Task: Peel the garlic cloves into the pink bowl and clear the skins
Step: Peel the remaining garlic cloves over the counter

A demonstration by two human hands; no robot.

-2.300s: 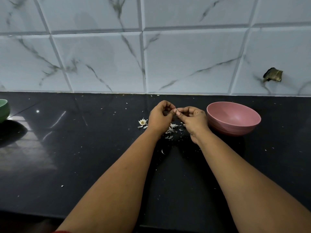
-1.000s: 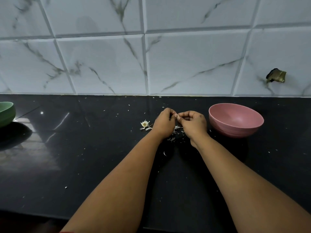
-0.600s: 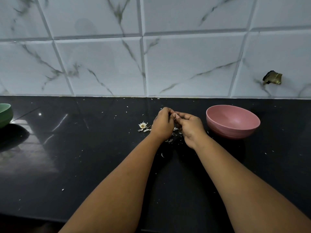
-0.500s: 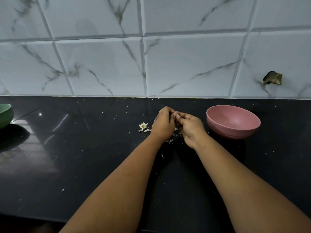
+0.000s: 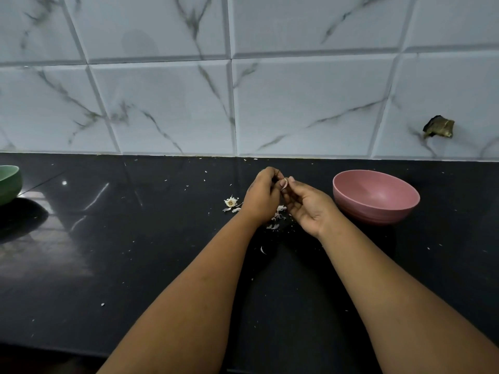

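— Both hands meet over the black counter (image 5: 151,265): my left hand (image 5: 262,197) is curled around the garlic clove (image 5: 284,183), and my right hand (image 5: 306,205) pinches its skin.

— Room to move?

— Plenty of bare counter left of my left hand; the pink bowl (image 5: 375,197) sits just right of my right hand. Loose skins (image 5: 278,215) lie beneath both.

— Changes?

— My right palm has turned upward since half a second ago.

You have two bowls on the glossy black stone worktop (image 5: 135,252): one round pink plastic bowl (image 5: 376,197) and one green bowl (image 5: 9,183) at the left edge. One dried garlic root base (image 5: 231,202) lies among papery white skin scraps (image 5: 278,215) too many to count.
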